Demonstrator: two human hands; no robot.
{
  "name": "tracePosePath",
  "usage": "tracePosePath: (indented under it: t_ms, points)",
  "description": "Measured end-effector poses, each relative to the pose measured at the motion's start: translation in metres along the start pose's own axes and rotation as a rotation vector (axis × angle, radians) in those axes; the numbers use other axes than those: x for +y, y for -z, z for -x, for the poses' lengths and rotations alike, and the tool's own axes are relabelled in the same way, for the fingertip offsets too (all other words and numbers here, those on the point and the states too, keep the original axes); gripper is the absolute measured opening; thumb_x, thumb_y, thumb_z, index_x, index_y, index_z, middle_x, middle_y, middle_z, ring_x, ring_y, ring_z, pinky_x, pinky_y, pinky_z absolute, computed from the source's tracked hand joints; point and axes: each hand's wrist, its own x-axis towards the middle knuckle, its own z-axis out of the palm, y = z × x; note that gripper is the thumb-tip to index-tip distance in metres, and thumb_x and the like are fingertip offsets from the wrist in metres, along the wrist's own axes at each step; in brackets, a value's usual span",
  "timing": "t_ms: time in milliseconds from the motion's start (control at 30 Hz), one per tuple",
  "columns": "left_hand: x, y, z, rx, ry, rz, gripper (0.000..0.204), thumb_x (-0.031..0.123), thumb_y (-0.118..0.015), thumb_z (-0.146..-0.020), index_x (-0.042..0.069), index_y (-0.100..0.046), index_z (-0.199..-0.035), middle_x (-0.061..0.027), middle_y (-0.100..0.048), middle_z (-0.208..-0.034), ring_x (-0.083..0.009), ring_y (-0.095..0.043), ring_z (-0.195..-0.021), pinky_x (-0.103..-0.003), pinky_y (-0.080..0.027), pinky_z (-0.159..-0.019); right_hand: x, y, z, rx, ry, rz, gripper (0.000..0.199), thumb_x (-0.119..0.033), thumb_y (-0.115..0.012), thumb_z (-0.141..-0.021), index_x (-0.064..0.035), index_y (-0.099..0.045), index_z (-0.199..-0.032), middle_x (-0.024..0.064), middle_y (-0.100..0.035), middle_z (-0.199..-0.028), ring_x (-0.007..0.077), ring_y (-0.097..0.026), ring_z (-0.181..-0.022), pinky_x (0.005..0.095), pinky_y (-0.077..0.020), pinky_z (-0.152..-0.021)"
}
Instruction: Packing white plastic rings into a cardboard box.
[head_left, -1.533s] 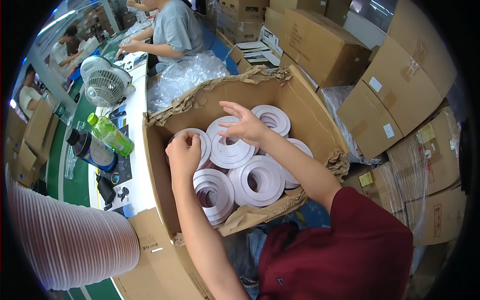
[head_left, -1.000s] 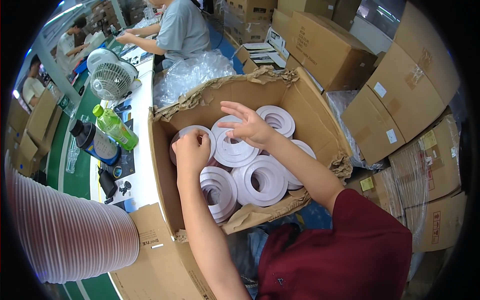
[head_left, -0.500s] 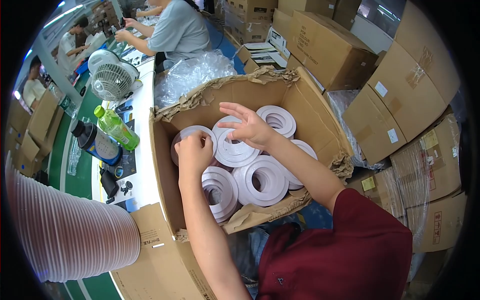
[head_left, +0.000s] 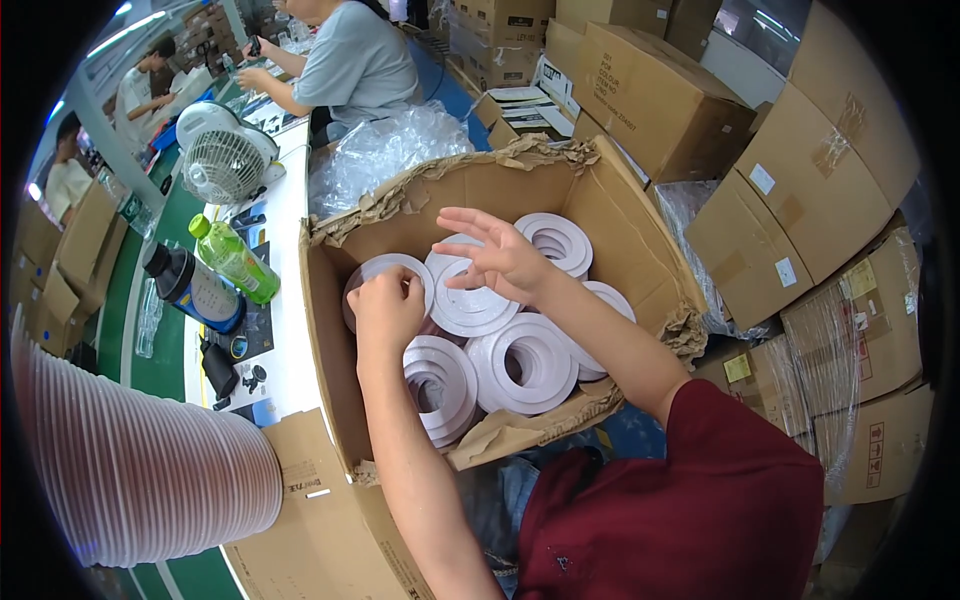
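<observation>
Inside an open cardboard box (head_left: 640,215) with torn, ragged edges lie several stacks of flat white rings. Over the ring stack at the left (head_left: 365,275) is my left hand (head_left: 388,308), its fingers curled together; whatever they pinch, if anything, is hidden. My right hand (head_left: 505,258) hovers above the middle ring stack (head_left: 480,308) with its fingers spread and nothing in them. Closer to me are two more stacks, a ring stack at the front left (head_left: 455,375) and another ring stack (head_left: 550,365) beside it.
A tall stack of pale discs (head_left: 170,470) rises at the near left. On the white table stand a green bottle (head_left: 235,258), a dark bottle (head_left: 195,290) and a fan (head_left: 225,160). Clear plastic wrap (head_left: 385,150) lies behind the box. Cartons (head_left: 800,190) are piled on the right.
The fingers of my right hand have shifted slightly, while my left hand stays nearly still. At the far table, a co-worker's nearer hand has come down a little.
</observation>
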Motion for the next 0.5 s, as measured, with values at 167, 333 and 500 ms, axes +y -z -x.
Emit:
tracePosePath:
  t_ms: [167,333,500]
  points:
    - [-0.007,0.004,0.007,-0.024,0.082,-0.112,0.018,0.019,-0.059,-0.081,0.007,-0.071,-0.082,-0.0157,-0.068,-0.075,-0.0332,-0.066,-0.079,-0.044,-0.041,-0.083,-0.027,-0.074,0.043,-0.401,-0.066,-0.759,0.092,-0.007,-0.063,-0.076,-0.0226,-0.014,-0.152,0.0122,-0.009,-0.156,0.0401,-0.021,-0.14,0.0535,-0.0572,-0.083]
    - [0.011,0.014,0.003,-0.108,0.104,-0.092,0.017,0.018,-0.06,-0.083,0.007,-0.071,-0.088,-0.0121,-0.069,-0.077,-0.0308,-0.064,-0.081,-0.044,-0.04,-0.086,-0.039,-0.132,0.102,-0.649,-0.096,-1.054,0.107,-0.011,-0.068,-0.073,-0.034,0.001,-0.152,0.0151,0.011,-0.157,0.0406,-0.026,-0.134,0.0553,-0.0589,-0.077]
    - [0.019,0.019,0.001,-0.085,0.059,-0.092,0.015,0.016,-0.061,-0.084,0.003,-0.069,-0.085,-0.0141,-0.067,-0.074,-0.0295,-0.065,-0.073,-0.04,-0.045,-0.077,-0.06,-0.131,0.111,-0.677,-0.341,-1.078,0.113,-0.012,-0.071,-0.076,-0.0223,0.014,-0.151,0.0237,0.001,-0.15,0.0367,-0.046,-0.117,0.0588,-0.0554,-0.086]
